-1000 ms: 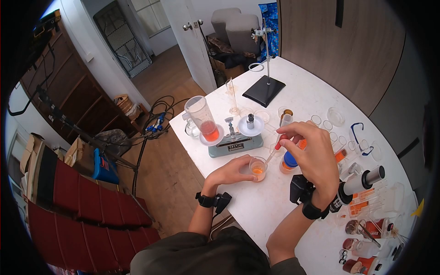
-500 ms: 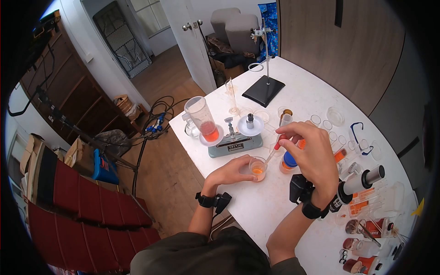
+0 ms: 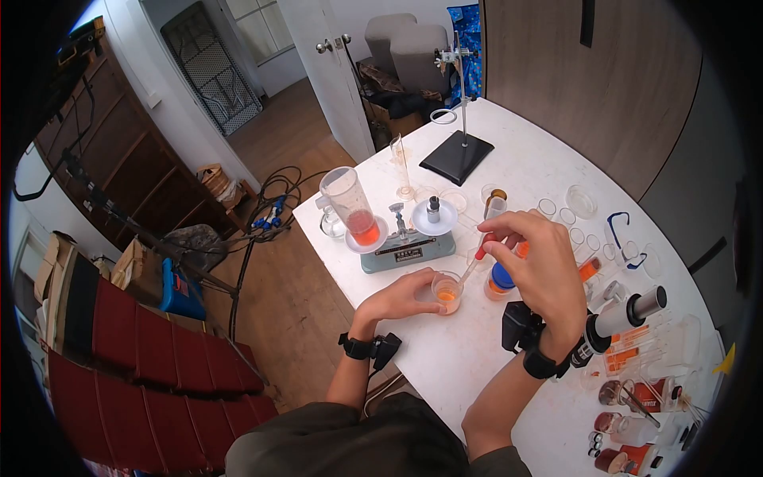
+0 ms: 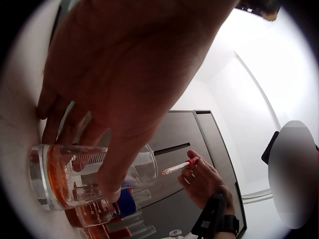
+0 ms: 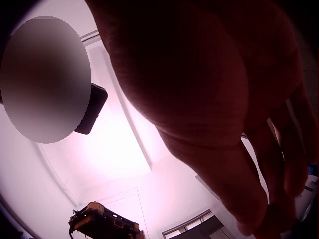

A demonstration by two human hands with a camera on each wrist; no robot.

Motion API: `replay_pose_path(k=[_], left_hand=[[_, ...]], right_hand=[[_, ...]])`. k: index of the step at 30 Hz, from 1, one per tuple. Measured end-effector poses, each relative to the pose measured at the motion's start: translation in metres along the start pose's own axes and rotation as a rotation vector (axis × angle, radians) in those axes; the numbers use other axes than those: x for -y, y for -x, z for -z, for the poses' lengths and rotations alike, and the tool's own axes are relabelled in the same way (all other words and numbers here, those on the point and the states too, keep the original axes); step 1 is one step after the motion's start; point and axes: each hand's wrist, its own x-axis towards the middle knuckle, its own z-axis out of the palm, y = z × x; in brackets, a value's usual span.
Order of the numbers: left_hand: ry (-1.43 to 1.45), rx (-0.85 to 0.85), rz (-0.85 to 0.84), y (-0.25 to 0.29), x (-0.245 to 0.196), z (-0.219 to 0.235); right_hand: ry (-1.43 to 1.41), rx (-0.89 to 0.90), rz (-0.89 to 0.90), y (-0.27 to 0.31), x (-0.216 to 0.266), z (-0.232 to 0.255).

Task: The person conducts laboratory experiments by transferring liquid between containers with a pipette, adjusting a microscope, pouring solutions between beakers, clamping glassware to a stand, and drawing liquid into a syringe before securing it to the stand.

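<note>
Two bare hands work above the white worktop (image 3: 429, 350), and the small beaker (image 3: 447, 295) with orange liquid stands on it, at the left hand's fingertips. The left hand (image 3: 404, 296) grips this beaker by its side, thumb on the near wall and the other fingers bent around the glass, as the left wrist view shows. The right hand (image 3: 543, 262) is raised, its thumb and fingers pinching the red bulb (image 3: 487, 243) of a clear dropper (image 3: 472, 270). The dropper slants down towards the small beaker, its tip near the rim; in the left wrist view the tip shows outside the glass. Just beside the small beaker stands a blue-capped bottle (image 3: 501, 278) holding orange contents. Beyond the left hand sits a balance (image 3: 408, 254): one pan bears a large beaker (image 3: 343, 197) partly filled with red-orange liquid, the other a metal weight (image 3: 433, 209). Behind the balance stand a slim measuring cylinder (image 3: 400, 168) and, farther back, a ring stand (image 3: 457, 157) on a black base. Round clear dishes, tubes with orange contents and blue-framed goggles (image 3: 625, 240) lie on the right-hand side of the head view.
</note>
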Motion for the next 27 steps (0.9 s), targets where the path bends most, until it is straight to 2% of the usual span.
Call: replay_pose_path(k=[27], left_hand=[[0.026, 0.011, 0.029, -0.0001, -0.0024, 0.0000]], right_hand=[[-0.006, 0.004, -0.002, -0.0003, -0.0037, -0.0022]])
